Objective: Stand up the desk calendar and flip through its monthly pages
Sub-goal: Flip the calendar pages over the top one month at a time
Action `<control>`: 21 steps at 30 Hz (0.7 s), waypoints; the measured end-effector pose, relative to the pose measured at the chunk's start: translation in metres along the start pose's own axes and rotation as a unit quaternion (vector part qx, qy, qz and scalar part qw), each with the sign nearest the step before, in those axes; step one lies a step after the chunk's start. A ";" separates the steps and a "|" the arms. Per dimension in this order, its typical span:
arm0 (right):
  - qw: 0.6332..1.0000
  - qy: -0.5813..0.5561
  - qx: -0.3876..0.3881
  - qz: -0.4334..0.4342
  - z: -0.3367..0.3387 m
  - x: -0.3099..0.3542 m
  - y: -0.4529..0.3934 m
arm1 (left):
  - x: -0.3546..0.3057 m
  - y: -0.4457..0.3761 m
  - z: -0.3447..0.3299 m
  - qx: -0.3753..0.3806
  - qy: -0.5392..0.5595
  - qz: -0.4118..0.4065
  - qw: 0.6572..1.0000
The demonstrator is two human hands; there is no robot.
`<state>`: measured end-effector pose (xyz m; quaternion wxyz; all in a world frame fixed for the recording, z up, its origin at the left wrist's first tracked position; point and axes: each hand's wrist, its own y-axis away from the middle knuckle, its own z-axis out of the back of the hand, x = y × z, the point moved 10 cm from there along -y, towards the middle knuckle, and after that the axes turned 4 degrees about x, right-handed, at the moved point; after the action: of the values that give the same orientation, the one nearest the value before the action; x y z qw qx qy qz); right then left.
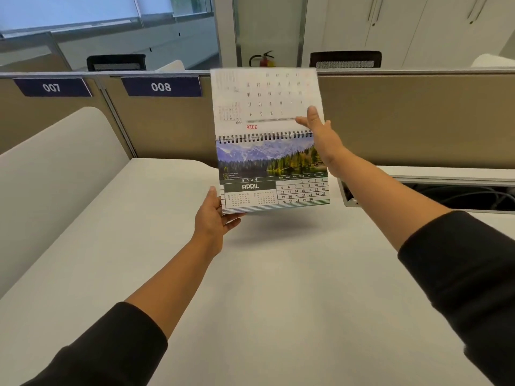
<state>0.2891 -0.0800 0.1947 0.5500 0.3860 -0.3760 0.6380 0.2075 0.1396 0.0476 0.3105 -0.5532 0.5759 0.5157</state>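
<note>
The spiral-bound desk calendar point(271, 174) is held up in the air above the white desk point(250, 288), its shadow on the surface below. The facing page shows a mountain lake photo and APRIL 2026. A flipped page point(264, 98) stands upright above the black spiral, its print upside down. My left hand point(213, 218) grips the calendar's lower left corner, thumb on the front. My right hand point(320, 132) holds the raised page at its right edge, near the spiral.
Beige partition panels point(404, 118) with labels 007 and 008 stand behind the desk. A white curved side panel point(55, 168) borders the left. An open cable tray point(446, 193) with wires lies at the right rear. Black chair backs, cabinets and a fire extinguisher point(263, 60) are beyond.
</note>
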 end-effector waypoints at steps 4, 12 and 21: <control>0.999 0.015 -0.037 0.027 0.011 -0.008 -0.001 | -0.002 -0.001 0.005 -0.018 -0.019 -0.011 1.000; 0.967 -0.147 -0.192 -0.081 0.039 -0.107 0.029 | -0.010 -0.003 0.007 -0.023 -0.023 -0.032 0.999; 0.959 -0.208 -0.102 -0.165 0.009 -0.151 0.049 | -0.016 0.001 0.008 -0.039 -0.015 -0.039 0.998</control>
<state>0.2563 -0.1557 0.0594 0.5940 0.5083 -0.4765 0.4022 0.2084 0.1519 0.0606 0.3166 -0.5791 0.5288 0.5336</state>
